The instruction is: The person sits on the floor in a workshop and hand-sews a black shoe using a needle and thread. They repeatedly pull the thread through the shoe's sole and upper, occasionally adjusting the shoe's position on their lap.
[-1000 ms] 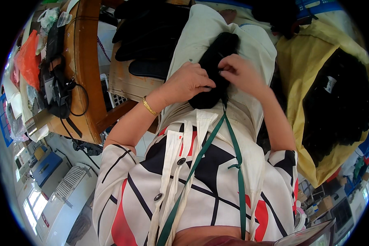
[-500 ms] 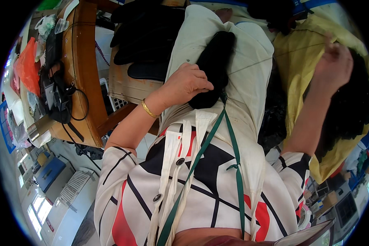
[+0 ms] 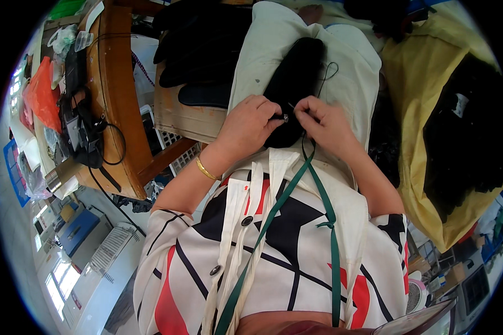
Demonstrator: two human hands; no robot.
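Note:
A black shoe-shaped piece [image 3: 296, 67] lies lengthwise on the pale apron [image 3: 352, 61] over my lap. My left hand [image 3: 253, 118] is closed on its near left edge, thumb and fingers pinching the dark material. A small shiny bit [image 3: 285, 118] shows at those fingertips; I cannot make out what it is. Just to the right, my right hand [image 3: 323, 120] pinches a thin needle [image 3: 291, 105], its tip pointing toward the left hand. A dark thread [image 3: 332, 71] makes a loose loop beside the black piece. The near end of the piece is partly hidden by my hands.
Several black sole-shaped pieces [image 3: 204, 50] are stacked on a cardboard box [image 3: 190, 120] at the left. Beyond stands a wooden table [image 3: 109, 100] with cables and bags. On the right, a yellow sack [image 3: 411, 84] holds black material. Green straps [image 3: 282, 198] hang over my front.
My right hand has come from far right, where it drew the thread taut, back to the black piece beside my left hand. The thread now hangs slack in a loop.

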